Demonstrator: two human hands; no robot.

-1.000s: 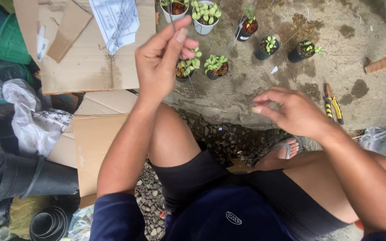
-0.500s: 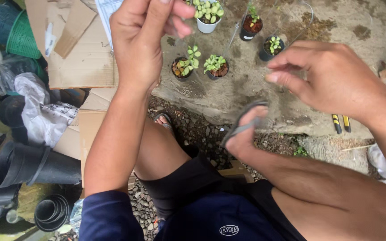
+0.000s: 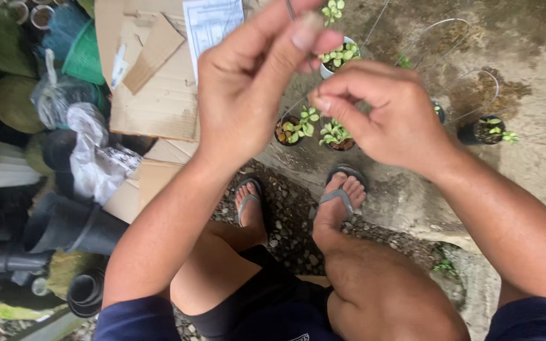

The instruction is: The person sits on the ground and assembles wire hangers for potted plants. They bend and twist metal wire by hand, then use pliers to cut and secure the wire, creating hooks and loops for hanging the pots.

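My left hand [image 3: 248,95] is raised close to the camera. Its thumb and fingers pinch the top of a thin wire hanger [image 3: 438,23], whose fine strands and loops trail to the right over the concrete. Just to its right, my right hand [image 3: 387,120] has thumb and forefinger pinched together on one wire strand, almost touching the left fingertips. Below the hands, two small dark pots of green seedlings [image 3: 292,129] stand on the ground. A white pot of seedlings [image 3: 336,57] sits behind the fingers.
My feet in flip-flops [image 3: 342,196] rest on gravel by the concrete edge. Flattened cardboard [image 3: 153,82] with a printed paper sheet [image 3: 213,25] lies at the upper left. Stacked black plastic pots [image 3: 64,227], a crumpled plastic bag [image 3: 96,158] and a green basket [image 3: 83,57] crowd the left. Another black seedling pot [image 3: 485,129] stands right.
Both hands have risen toward the camera and come together, fingertips now nearly touching. My feet have come to rest side by side on the gravel under them.
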